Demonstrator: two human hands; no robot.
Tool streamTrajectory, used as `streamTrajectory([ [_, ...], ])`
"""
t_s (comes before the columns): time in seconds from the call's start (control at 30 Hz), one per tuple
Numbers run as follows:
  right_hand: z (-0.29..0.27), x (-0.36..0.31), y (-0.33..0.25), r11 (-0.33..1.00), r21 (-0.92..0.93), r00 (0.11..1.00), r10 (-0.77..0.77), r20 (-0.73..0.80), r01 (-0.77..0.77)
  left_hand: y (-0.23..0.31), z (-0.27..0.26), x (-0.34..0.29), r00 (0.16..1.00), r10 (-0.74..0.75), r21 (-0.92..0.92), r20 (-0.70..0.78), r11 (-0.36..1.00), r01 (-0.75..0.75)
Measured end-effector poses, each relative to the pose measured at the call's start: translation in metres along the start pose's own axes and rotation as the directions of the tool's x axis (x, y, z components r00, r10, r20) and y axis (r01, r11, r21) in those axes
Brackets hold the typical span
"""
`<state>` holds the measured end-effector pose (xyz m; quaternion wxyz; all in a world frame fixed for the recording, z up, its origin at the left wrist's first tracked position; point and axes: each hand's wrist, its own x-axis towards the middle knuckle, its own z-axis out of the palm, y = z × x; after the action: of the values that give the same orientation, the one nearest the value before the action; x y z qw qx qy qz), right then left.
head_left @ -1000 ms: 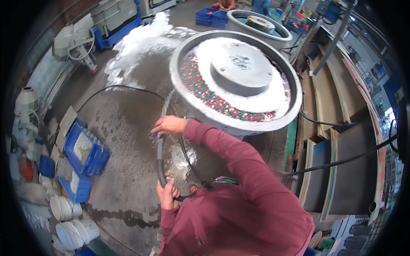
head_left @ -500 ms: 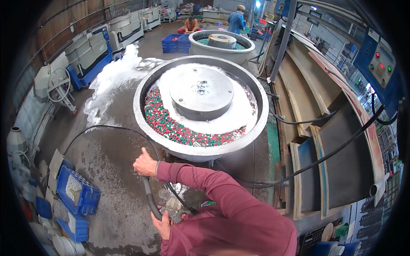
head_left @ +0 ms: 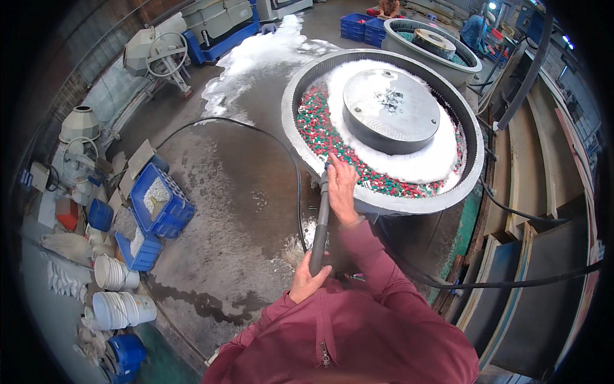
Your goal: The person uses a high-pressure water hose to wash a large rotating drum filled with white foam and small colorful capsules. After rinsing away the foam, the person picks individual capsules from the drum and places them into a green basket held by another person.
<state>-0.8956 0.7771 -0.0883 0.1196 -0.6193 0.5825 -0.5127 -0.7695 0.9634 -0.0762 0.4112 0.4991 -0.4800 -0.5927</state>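
Hose front end [head_left: 323, 192] and right hand [head_left: 344, 189] have shifted from above the floor [head_left: 236, 192] to the lower-left edge of the round tub [head_left: 403, 203]. Tub: upper right of the frame; white foam [head_left: 416, 164] surrounds its central metal cylinder [head_left: 390, 105]. Blue crate [head_left: 177, 217]: left of the frame, on the floor. Grey hose [head_left: 322, 224]: centre of the frame, sloping. Left hand [head_left: 307, 280]: gripping the hose's lower portion. Right hand: gripping near its front end, index finger extended. Small red, green and white pieces [head_left: 320, 131]: inside the tub, beside the foam. Hose-to-rim contact: cannot be determined.
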Motion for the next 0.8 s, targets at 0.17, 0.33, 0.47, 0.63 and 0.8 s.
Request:
streamTrajectory([
  [0.17, -0.021, -0.015, 0.022, 0.978, -0.149, 0.989, -0.135, 0.058, 0.143, -0.008, 0.007, 0.009, 0.998, -0.057, -0.035, -0.006, 0.998, 0.057],
  [0.33, -0.042, -0.054, 0.000, 0.942, -0.097, 0.919, -0.284, 0.274, 0.320, 0.000, 0.004, 0.006, 0.967, -0.066, -0.249, -0.246, 0.968, 0.003],
  [0.47, -0.066, -0.089, 0.024, 0.950, -0.046, 0.897, -0.273, 0.348, 0.307, -0.003, -0.013, 0.001, 0.880, -0.153, -0.484, -0.451, 0.869, -0.097],
  [0.63, -0.118, -0.104, 0.068, 0.983, -0.101, 0.970, -0.129, 0.204, 0.152, -0.028, -0.056, 0.002, 0.749, -0.333, -0.624, -0.573, 0.770, -0.135],
  [0.8, -0.156, -0.106, 0.105, 0.966, -0.139, 0.968, 0.232, 0.098, -0.218, -0.042, -0.068, -0.002, 0.695, -0.382, -0.640, -0.609, 0.755, -0.145],
])
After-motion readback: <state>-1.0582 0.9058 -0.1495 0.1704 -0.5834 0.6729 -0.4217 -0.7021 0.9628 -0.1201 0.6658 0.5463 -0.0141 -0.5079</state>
